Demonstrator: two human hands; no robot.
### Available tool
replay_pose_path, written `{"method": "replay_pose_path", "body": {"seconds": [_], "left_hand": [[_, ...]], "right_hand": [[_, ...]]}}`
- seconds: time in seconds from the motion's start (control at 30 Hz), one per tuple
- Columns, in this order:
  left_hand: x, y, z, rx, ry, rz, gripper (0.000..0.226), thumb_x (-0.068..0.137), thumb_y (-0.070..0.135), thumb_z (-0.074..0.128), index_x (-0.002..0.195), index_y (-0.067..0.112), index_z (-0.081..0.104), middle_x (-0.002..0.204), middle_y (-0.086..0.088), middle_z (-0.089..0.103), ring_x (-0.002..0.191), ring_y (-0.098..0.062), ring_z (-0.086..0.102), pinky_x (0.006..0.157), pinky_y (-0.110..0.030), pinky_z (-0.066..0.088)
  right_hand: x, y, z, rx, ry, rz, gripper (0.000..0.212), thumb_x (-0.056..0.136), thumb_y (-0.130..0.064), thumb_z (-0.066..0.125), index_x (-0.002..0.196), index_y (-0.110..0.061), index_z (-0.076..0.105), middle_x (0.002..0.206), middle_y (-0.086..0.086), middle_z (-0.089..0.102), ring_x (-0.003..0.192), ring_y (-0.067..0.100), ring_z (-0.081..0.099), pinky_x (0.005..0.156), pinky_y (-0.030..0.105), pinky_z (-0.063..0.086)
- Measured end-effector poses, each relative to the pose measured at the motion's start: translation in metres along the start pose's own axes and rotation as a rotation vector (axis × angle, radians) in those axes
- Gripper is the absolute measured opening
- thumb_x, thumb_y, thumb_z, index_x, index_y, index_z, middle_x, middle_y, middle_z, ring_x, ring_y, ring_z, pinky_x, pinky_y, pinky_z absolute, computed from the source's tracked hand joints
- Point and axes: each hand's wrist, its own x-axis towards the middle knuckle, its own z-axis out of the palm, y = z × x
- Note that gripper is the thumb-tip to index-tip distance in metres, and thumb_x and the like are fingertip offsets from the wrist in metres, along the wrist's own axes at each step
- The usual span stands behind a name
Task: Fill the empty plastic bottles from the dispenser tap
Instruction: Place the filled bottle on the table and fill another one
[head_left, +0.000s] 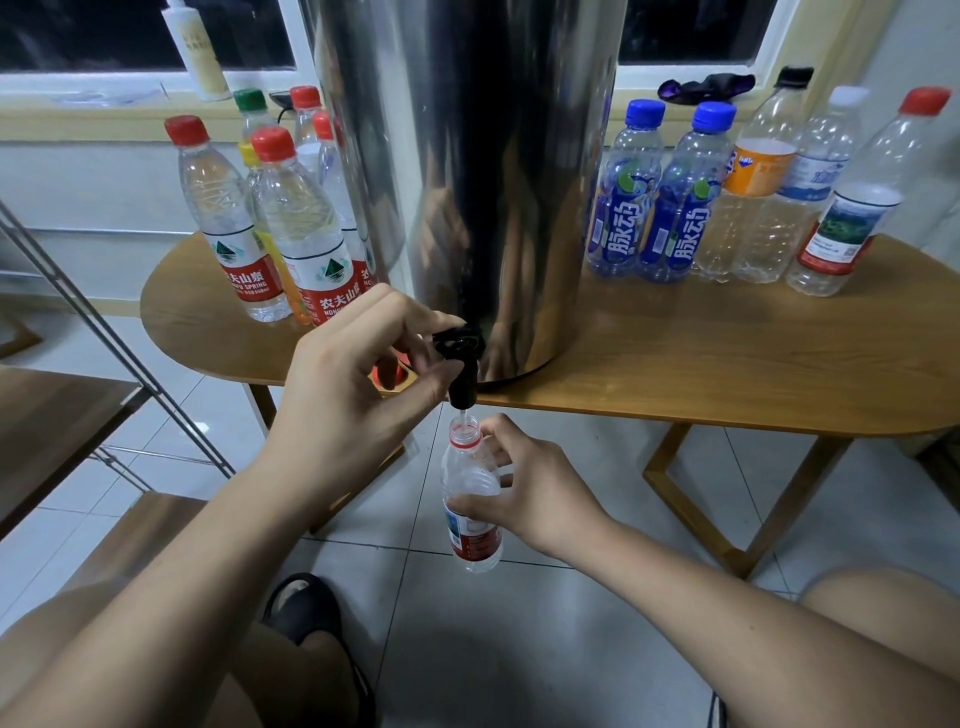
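The left hand (358, 374) and the right hand (530, 488) are bare, and both forearms are uncovered as far as the near edge. A bare leg (291, 680) shows near the centre and a bare knee (883, 592) at near right. The foot wears a black open sandal (306, 603) with a wide strap.

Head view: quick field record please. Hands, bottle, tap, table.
left hand: pinches the handle of the tap
right hand: grips the bottle, which is uncapped
bottle position: mouth directly under the tap spout, below the table edge
dispenser: steel, standing on the table
other bottles: capped bottles grouped on both sides of the dispenser
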Motion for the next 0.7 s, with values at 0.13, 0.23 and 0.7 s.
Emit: {"method": "replay_pose_path", "body": {"seconds": [0.13, 0.23, 0.7], "left_hand": [[0.0002, 0.0007, 0.0006, -0.003, 0.005, -0.003, 0.037, 0.090, 0.003, 0.086, 0.107, 0.028, 0.065, 0.085, -0.001, 0.063, 0.079, -0.014, 0.061, 0.071, -0.023, 0.044], [0.0003, 0.0005, 0.0008, -0.002, 0.007, -0.004, 0.038, 0.090, 0.003, 0.087, 0.107, 0.029, 0.065, 0.085, 0.000, 0.063, 0.079, -0.015, 0.061, 0.071, -0.024, 0.045], [0.0000, 0.0014, 0.0003, -0.006, 0.003, -0.012, 0.037, 0.090, 0.004, 0.086, 0.108, 0.028, 0.065, 0.085, 0.000, 0.063, 0.077, -0.014, 0.061, 0.071, -0.024, 0.045]], "right_hand": [[-0.0002, 0.0008, 0.0004, 0.009, 0.006, 0.003, 0.068, 0.074, -0.060, 0.090, 0.125, -0.048, 0.047, 0.121, -0.017, 0.068, 0.107, 0.009, 0.070, 0.094, 0.042, 0.064], [-0.0003, 0.0010, 0.0004, 0.009, 0.006, 0.004, 0.068, 0.073, -0.061, 0.090, 0.125, -0.049, 0.047, 0.121, -0.017, 0.068, 0.108, 0.009, 0.070, 0.094, 0.042, 0.064], [-0.0010, -0.0014, -0.0006, -0.008, 0.003, 0.007, 0.068, 0.075, -0.059, 0.090, 0.126, -0.048, 0.047, 0.121, -0.016, 0.068, 0.109, 0.008, 0.069, 0.095, 0.041, 0.063]]}}
